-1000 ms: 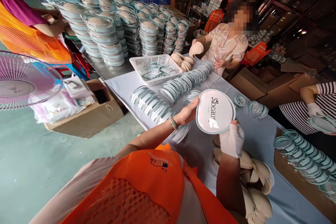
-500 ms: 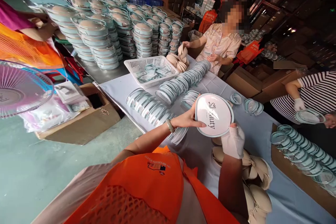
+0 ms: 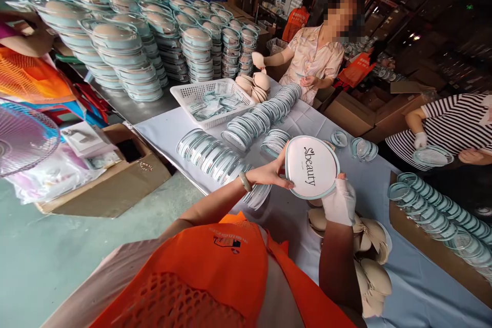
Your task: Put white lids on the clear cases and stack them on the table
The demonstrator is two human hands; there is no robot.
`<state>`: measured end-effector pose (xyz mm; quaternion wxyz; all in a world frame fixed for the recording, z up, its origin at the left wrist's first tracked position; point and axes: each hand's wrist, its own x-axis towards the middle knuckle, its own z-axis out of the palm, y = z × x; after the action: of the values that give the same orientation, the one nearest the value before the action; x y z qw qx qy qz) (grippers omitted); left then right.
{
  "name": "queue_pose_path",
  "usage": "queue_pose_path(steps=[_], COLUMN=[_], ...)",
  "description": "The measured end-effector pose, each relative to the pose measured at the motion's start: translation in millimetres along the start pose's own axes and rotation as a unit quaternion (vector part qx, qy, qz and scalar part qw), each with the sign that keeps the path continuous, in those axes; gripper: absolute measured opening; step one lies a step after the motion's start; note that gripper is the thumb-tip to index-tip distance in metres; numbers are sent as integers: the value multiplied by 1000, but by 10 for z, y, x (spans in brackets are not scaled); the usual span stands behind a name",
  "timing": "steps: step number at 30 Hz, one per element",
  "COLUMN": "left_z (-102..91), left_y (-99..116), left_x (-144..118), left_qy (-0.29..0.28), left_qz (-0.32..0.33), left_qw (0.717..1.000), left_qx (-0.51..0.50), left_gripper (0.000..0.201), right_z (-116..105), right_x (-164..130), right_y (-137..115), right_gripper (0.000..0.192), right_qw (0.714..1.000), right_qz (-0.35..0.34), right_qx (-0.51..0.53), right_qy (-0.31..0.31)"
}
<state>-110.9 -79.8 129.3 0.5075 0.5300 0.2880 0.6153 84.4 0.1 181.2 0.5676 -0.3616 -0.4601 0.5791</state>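
A round white case (image 3: 312,164) with a teal rim and "Sbeauty" print is held up in front of me, its printed face towards me. My bare left hand (image 3: 272,174) grips its left edge, thumb on the front face. At the lower right rim, my right hand (image 3: 340,202), in a white glove with bare fingertips, also holds the case; most of those fingers are hidden. Beige bra cups (image 3: 374,271) lie in stacks below my right hand. Rows of similar cases (image 3: 209,156) lean on the table left of my left hand.
A white basket (image 3: 179,93) of small packets stands on the covered table (image 3: 154,128). Tall stacks of filled cases (image 3: 121,59) rise behind it. A co-worker (image 3: 313,59) across holds a beige cup; another in stripes (image 3: 453,128) handles a case. A cardboard box (image 3: 96,197) and fan (image 3: 23,138) are at left.
The case has turned slightly in my hands and its print shows more fully, with less glare. The co-worker across has lifted a beige cup. My view has shifted a little to the right.
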Motion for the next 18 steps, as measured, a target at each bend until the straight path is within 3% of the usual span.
queue_pose_path(steps=[6, 12, 18], left_z=[-56, -185, -221], left_y=[-2, -89, -210], left_x=[-50, -103, -142], left_qy=[3, -10, -2], left_qz=[-35, -85, -86], left_qw=[999, 991, 988], left_qx=[-34, -107, -126], left_gripper=[142, 138, 136], right_z=[11, -9, -67], right_x=[62, 39, 45], right_y=[54, 27, 129], right_gripper=[55, 64, 61], right_qw=[999, 984, 982], right_qz=[51, 123, 140], right_qx=[12, 37, 42], right_qy=[-10, -125, -116])
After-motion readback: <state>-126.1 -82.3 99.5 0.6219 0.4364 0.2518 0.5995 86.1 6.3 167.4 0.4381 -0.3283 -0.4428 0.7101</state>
